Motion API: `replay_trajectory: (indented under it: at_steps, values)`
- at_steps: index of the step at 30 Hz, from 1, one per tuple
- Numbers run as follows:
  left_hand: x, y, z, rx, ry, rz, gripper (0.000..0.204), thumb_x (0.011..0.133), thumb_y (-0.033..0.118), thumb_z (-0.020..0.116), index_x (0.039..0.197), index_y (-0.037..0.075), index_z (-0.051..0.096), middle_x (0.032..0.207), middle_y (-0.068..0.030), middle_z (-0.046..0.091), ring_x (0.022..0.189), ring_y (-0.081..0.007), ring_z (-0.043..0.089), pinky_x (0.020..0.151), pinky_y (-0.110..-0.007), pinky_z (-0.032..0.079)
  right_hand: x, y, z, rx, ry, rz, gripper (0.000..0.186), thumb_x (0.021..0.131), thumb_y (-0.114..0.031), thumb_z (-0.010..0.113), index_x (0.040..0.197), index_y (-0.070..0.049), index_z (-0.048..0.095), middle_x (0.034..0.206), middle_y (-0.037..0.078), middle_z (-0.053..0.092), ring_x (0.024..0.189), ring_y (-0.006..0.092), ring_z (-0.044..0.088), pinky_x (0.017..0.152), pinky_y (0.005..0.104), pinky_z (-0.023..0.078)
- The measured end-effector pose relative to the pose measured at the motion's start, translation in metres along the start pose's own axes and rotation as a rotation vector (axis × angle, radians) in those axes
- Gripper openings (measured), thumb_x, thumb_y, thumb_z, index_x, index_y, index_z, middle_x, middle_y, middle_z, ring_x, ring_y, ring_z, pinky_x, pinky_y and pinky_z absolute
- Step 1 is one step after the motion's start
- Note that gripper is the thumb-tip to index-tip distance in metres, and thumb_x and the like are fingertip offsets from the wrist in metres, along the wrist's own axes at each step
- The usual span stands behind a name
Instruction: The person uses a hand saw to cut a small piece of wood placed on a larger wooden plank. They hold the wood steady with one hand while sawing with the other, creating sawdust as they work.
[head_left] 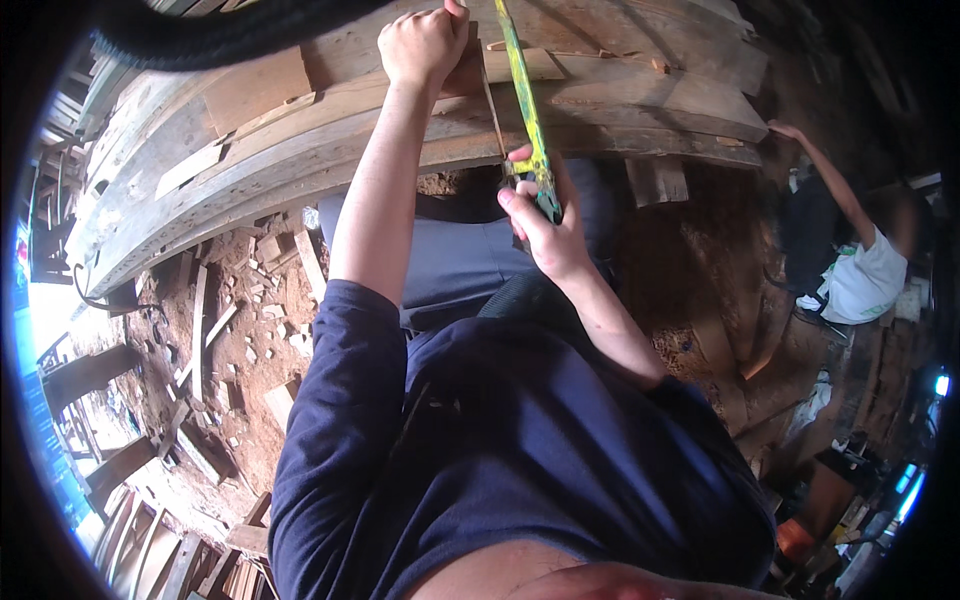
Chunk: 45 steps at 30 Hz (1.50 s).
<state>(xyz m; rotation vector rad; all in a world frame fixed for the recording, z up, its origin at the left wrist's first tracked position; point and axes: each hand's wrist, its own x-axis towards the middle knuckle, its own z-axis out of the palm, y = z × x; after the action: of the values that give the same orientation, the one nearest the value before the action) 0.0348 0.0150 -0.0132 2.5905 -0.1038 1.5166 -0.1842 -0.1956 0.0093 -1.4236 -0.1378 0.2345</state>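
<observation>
My right hand is wrapped around the handle of a bow saw with a yellow and green painted frame. Its thin, brownish blade runs beside the frame, away from me over the bench. At the far edge of the view my left hand is closed on a piece of brown wood, just left of the blade. The fingertips of that hand are partly hidden. Under the wood and the saw lie wide planks forming a bench top.
Wood offcuts and long strips litter the earth floor at left. Another person in a white shirt is at the right, an arm reaching to the bench end. A dark curved band crosses the upper left.
</observation>
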Motion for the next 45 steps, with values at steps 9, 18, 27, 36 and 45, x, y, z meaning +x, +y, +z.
replay_trajectory:
  at_steps: [9, 18, 27, 36, 45]
  values:
    - [0.0, 0.003, -0.007, -0.043, 0.062, -0.004, 0.051, 0.1, 0.031, 0.064, 0.052, 0.015, 0.061, 0.054, -0.0039, 0.065, 0.053, -0.0264, 0.068, 0.052, -0.042, 0.053, -0.002, -0.02, -0.008, 0.172, -0.024, -0.006, 0.035, 0.101, -0.005, 0.072, 0.134, -0.008, 0.059, 0.069, -0.006, 0.052, 0.053, 0.0022, 0.043, 0.05, 0.0225, 0.034]
    - [-0.005, 0.007, -0.02, -0.083, 0.151, 0.06, 0.045, 0.098, 0.027, 0.069, 0.054, 0.017, 0.059, 0.056, -0.0001, 0.063, 0.053, -0.024, 0.065, 0.052, -0.039, 0.05, -0.005, -0.034, 0.011, 0.194, 0.013, -0.021, 0.033, 0.102, -0.005, 0.073, 0.132, -0.008, 0.058, 0.067, -0.008, 0.049, 0.053, 0.0008, 0.038, 0.048, 0.0221, 0.03]
    - [-0.006, 0.008, -0.019, -0.079, 0.178, 0.061, 0.046, 0.098, 0.026, 0.069, 0.053, 0.017, 0.06, 0.053, -0.0018, 0.062, 0.05, -0.024, 0.063, 0.051, -0.038, 0.049, 0.011, -0.06, 0.01, 0.094, 0.065, -0.268, 0.036, 0.103, -0.005, 0.07, 0.137, -0.005, 0.06, 0.068, -0.008, 0.051, 0.057, 0.0018, 0.045, 0.054, 0.0215, 0.036]
    - [-0.006, 0.007, -0.017, -0.081, 0.174, 0.055, 0.046, 0.101, 0.026, 0.068, 0.056, 0.017, 0.061, 0.055, -0.0021, 0.063, 0.051, -0.0247, 0.064, 0.052, -0.039, 0.049, 0.027, -0.06, 0.006, 0.125, 0.06, -0.353, 0.036, 0.102, -0.002, 0.068, 0.136, -0.007, 0.058, 0.064, -0.007, 0.051, 0.052, 0.0027, 0.045, 0.049, 0.022, 0.035]
    - [-0.005, 0.005, -0.016, -0.094, 0.176, 0.05, 0.048, 0.103, 0.029, 0.065, 0.056, 0.016, 0.061, 0.056, -0.0031, 0.063, 0.051, -0.026, 0.063, 0.051, -0.041, 0.048, 0.043, -0.03, 0.018, 0.277, 0.006, -0.106, 0.033, 0.101, -0.002, 0.07, 0.131, -0.008, 0.057, 0.065, -0.005, 0.052, 0.051, 0.003, 0.042, 0.049, 0.0239, 0.033]
